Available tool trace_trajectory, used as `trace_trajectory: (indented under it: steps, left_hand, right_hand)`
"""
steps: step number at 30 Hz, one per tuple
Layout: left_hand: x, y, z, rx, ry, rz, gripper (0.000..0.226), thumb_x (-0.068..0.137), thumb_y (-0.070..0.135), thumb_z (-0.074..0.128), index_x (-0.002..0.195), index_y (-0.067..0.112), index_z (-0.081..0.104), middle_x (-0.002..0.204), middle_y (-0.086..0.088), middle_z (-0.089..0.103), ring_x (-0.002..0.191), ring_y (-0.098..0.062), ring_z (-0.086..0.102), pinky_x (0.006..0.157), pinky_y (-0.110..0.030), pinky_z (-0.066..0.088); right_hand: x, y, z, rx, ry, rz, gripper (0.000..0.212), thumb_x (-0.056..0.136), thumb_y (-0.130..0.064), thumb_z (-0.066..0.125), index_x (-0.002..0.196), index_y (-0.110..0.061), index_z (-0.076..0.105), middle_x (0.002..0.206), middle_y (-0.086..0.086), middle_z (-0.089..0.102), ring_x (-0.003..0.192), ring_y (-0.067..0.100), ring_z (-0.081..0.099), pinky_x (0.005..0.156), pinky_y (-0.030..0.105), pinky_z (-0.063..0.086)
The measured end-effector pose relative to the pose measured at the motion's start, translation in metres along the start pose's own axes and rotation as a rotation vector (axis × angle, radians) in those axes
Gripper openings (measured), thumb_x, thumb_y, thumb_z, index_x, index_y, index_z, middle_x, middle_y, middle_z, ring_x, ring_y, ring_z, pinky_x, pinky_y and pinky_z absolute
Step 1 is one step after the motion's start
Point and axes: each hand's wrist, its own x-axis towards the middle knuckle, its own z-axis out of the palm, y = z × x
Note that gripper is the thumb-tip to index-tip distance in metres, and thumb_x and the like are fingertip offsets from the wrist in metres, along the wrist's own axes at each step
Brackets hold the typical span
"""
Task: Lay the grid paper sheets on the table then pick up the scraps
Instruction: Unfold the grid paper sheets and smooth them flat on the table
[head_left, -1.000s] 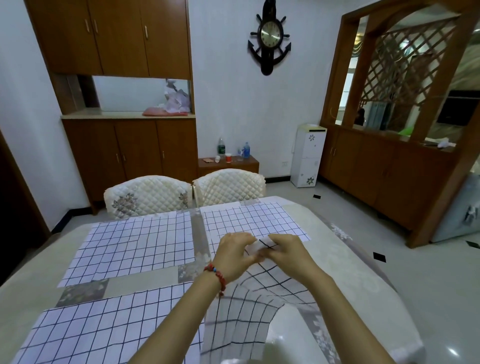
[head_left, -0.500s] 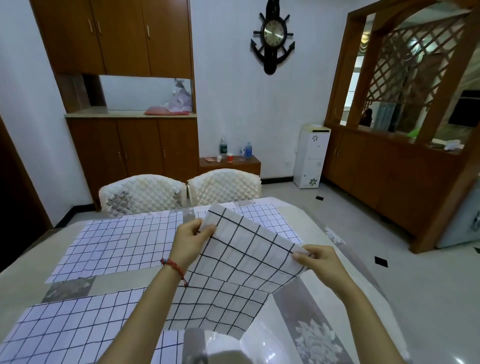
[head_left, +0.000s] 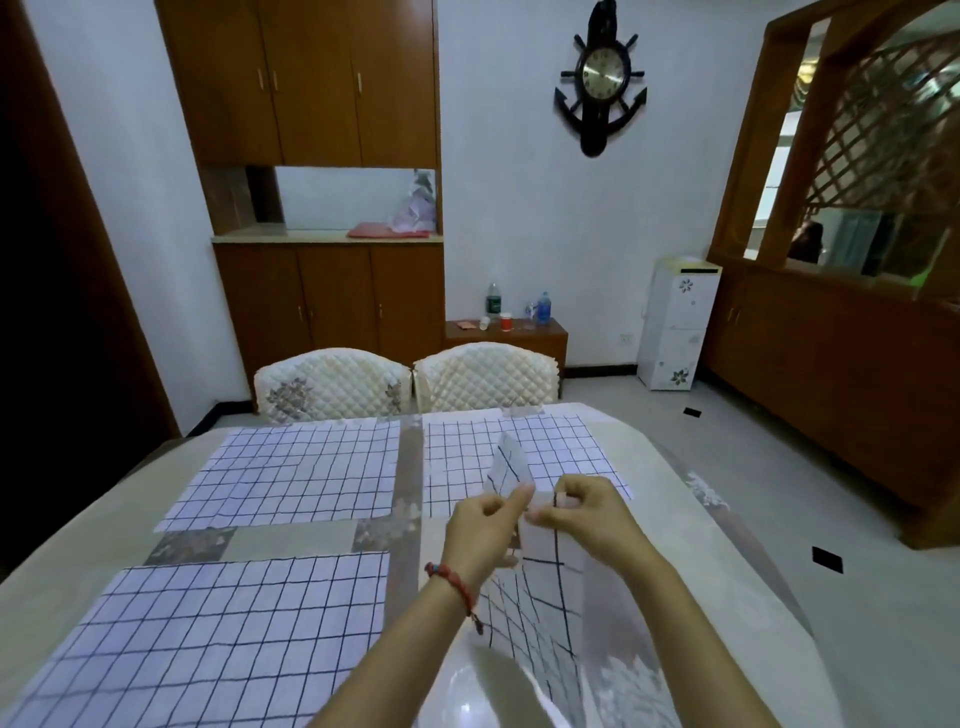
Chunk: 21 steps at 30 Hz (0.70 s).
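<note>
Three grid paper sheets lie flat on the table (head_left: 727, 545): one far left (head_left: 291, 473), one far right (head_left: 467, 467), one near left (head_left: 218, 639). Both hands hold another grid paper sheet (head_left: 540, 597) above the table's near right part. It hangs edge-on and curled, with its top corner sticking up past my fingers. My left hand (head_left: 483, 525), with a red bead bracelet on its wrist, pinches the top edge. My right hand (head_left: 587, 514) pinches the same edge right beside it. No scraps are distinguishable.
Two quilted white chairs (head_left: 332, 384) (head_left: 488, 379) stand at the table's far side. Behind them are brown cabinets (head_left: 327, 296) and a low shelf with bottles (head_left: 506, 332). A white dispenser (head_left: 675, 322) stands by the wall at the right.
The hands, spread apart half a second ago with the sheet stretched wide between them, have come together. The sheet now hangs narrow and curled.
</note>
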Motion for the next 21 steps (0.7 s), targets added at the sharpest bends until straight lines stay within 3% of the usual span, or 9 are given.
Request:
trace_trajectory:
  steps: [3,6,9,16,21]
  left_hand:
    - [-0.002,0.006,0.003,-0.124,-0.05,-0.097,0.028,0.082,0.038,0.063,0.074,0.011,0.065,0.07,-0.003,0.067,0.064,-0.016,0.066,0.058,-0.028,0.057]
    - [-0.002,0.007,0.003,-0.144,-0.061,-0.092,0.018,0.085,0.018,0.061,0.069,0.01,0.062,0.07,-0.005,0.066,0.058,-0.016,0.066,0.054,-0.027,0.056]
    - [0.001,0.004,0.001,-0.167,-0.088,-0.078,0.018,0.086,0.013,0.061,0.069,0.007,0.062,0.074,-0.01,0.068,0.06,-0.018,0.068,0.054,-0.026,0.055]
    - [0.02,-0.011,-0.011,-0.094,0.0,0.001,0.022,0.086,0.01,0.059,0.065,0.007,0.062,0.069,-0.008,0.066,0.058,-0.015,0.064,0.051,-0.021,0.053]
    - [0.043,-0.017,-0.042,-0.012,0.089,-0.02,0.017,0.082,0.006,0.064,0.065,0.004,0.064,0.06,-0.004,0.064,0.051,-0.013,0.061,0.045,-0.017,0.052]
  right_hand:
    - [-0.003,0.0,0.004,-0.078,-0.074,-0.003,0.036,0.059,-0.034,0.078,0.053,-0.021,0.045,0.057,-0.006,0.04,0.056,0.011,0.037,0.059,0.029,0.03]
    - [-0.006,0.0,0.003,-0.062,-0.143,-0.018,0.032,0.058,-0.029,0.078,0.055,-0.022,0.047,0.059,-0.004,0.041,0.059,0.012,0.036,0.059,0.029,0.027]
    - [-0.009,0.001,-0.003,-0.049,-0.167,-0.028,0.038,0.065,-0.023,0.078,0.051,-0.022,0.043,0.049,-0.013,0.04,0.052,0.005,0.034,0.054,0.024,0.025]
    - [-0.004,0.017,-0.029,-0.034,-0.101,0.044,0.03,0.069,-0.017,0.077,0.057,-0.017,0.05,0.058,-0.006,0.049,0.057,0.008,0.043,0.056,0.023,0.033]
    - [0.017,0.034,-0.058,-0.168,0.104,0.098,0.02,0.073,-0.013,0.073,0.061,-0.009,0.058,0.066,0.003,0.053,0.067,0.016,0.047,0.057,0.027,0.032]
